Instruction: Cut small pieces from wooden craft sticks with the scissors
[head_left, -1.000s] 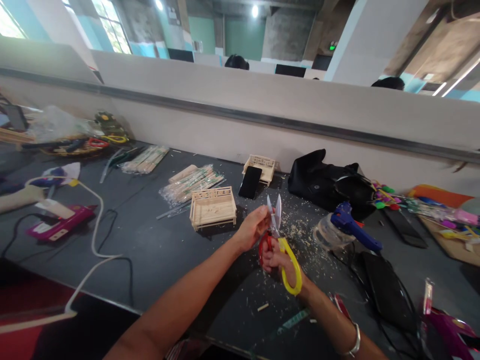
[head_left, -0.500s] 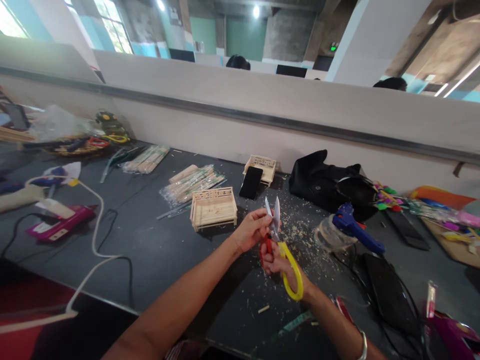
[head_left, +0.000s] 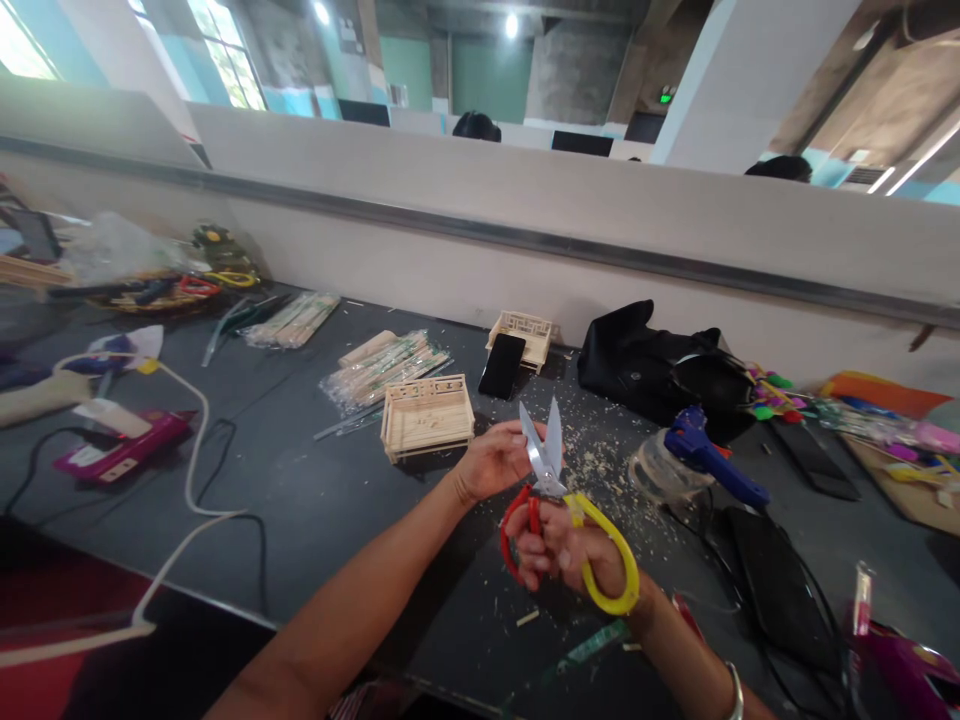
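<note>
My right hand (head_left: 551,545) grips a pair of scissors (head_left: 546,470) by its handles, one loop red and the other yellow. The blades point away from me and stand apart. Just left of them, my left hand (head_left: 495,462) has its fingers drawn together, partly hidden behind a blade. Whatever they pinch is too small or hidden to make out. A small wooden bench-like model (head_left: 427,418) sits left of my left hand. Behind it, a second wooden model (head_left: 534,338) has a black phone (head_left: 502,365) leaning on its front.
Wood chips (head_left: 600,460) litter the dark table. Bagged sticks (head_left: 386,365) lie behind the nearer model. To the right are a black bag (head_left: 652,360), a blue glue gun (head_left: 712,460) on a clear tub, and a black device (head_left: 780,585). A white cable (head_left: 191,470) runs along the left.
The scissors have turned more face-on, with blades wider apart and handles spread. My right hand has shifted slightly down; my left hand has moved slightly left.
</note>
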